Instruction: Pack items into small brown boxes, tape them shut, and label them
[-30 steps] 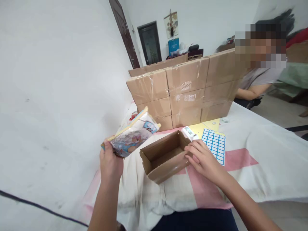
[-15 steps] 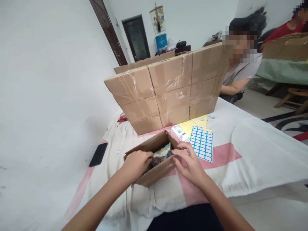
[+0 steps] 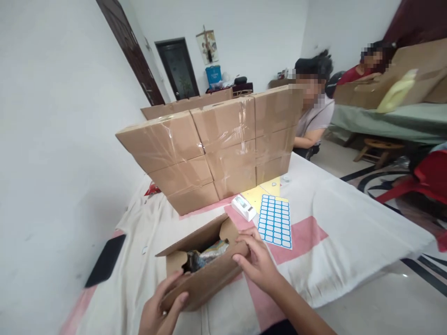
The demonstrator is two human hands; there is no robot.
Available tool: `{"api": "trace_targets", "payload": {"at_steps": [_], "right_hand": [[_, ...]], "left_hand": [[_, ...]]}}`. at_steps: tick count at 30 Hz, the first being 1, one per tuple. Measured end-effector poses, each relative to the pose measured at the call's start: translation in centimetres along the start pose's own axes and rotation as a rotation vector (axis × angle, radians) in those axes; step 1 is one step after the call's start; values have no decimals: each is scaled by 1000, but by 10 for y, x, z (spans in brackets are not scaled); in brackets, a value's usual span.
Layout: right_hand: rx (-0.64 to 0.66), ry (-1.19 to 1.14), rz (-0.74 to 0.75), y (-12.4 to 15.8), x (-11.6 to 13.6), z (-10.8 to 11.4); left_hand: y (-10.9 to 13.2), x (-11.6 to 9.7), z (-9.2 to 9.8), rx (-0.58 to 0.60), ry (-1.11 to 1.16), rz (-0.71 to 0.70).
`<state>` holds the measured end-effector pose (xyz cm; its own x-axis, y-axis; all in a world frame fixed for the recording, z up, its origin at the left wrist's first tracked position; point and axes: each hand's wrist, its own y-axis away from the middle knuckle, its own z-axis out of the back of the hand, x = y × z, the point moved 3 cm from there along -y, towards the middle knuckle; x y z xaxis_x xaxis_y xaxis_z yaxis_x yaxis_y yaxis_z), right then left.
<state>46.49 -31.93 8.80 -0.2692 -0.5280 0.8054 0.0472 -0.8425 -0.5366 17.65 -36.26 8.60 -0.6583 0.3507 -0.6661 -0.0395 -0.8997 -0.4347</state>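
An open cardboard box (image 3: pixel 209 291) stands before me on the cloth. Inside it lie a shiny, light-coloured packet (image 3: pixel 213 251) and some darker wrapped items whose kind I cannot make out. My left hand (image 3: pixel 164 298) grips the near flap at its left end, thumb outside and fingers over the top edge. At the right end of the same flap, my right hand (image 3: pixel 256 258) pinches the cardboard between thumb and fingers. The far flap stands up, and small end flaps fold in at both ends.
Taped-together cardboard boxes (image 3: pixel 223 153) form a wall across the table. A white device (image 3: pixel 243 207), a sheet of blue-bordered labels (image 3: pixel 275 221) and yellow paper (image 3: pixel 258 195) lie behind my right hand. A black phone-like slab (image 3: pixel 105 261) is at left. Two other people sit beyond.
My left hand has come out of the box and moved to its near left corner. My right hand has shifted onto the near flap. The view has turned right.
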Motion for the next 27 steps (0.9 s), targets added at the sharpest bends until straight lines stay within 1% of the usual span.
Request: {"api": "trace_targets", "payload": {"at_steps": [1,3,4,6,8,10,12,14,15,17,19,22,23,24,25,26,27], "right_hand": [[-15,20,-20,1,3,-2],[-44,68,-80,-1,9,-4],[-58,96,-112,-2,11,-5],[-47,144,-137,-9,12,-6],[44,168,-97,-17,12,-7],[128,160,-27,-23,10,-7],[132,138,29,-27,8,-5],[102,147,67,-26,7,-2],[99,163,77,-24,6,-2],[112,201,84,-19,7,-2],[135,219,74,-14,9,-2],[187,166,66,-10,8,5],[183,131,61,-12,4,10],[148,103,46,-17,-1,18],[83,94,4,-25,-10,27],[11,106,-74,-36,-21,37],[-65,141,-183,-49,-34,48]], "left_hand": [[-5,-2,0,-43,-17,3],[-15,-8,4,-140,-112,-45],[-21,-11,6,-183,-209,-82],[-31,-18,8,-220,-439,-174],[-38,-20,9,-191,-620,-238],[-41,-19,11,-130,-707,-270],[-39,-18,12,-50,-731,-340],[-33,-21,11,32,-688,-461],[-29,-24,10,60,-668,-499],[-24,-31,6,83,-673,-505],[-21,-38,0,75,-723,-467],[-20,-43,-10,79,-777,-419],[-20,-43,-12,87,-786,-402],[-21,-43,-14,92,-790,-391],[-22,-42,-16,99,-791,-387],[-22,-41,-16,100,-789,-389],[-23,-41,-17,99,-785,-398]]}}
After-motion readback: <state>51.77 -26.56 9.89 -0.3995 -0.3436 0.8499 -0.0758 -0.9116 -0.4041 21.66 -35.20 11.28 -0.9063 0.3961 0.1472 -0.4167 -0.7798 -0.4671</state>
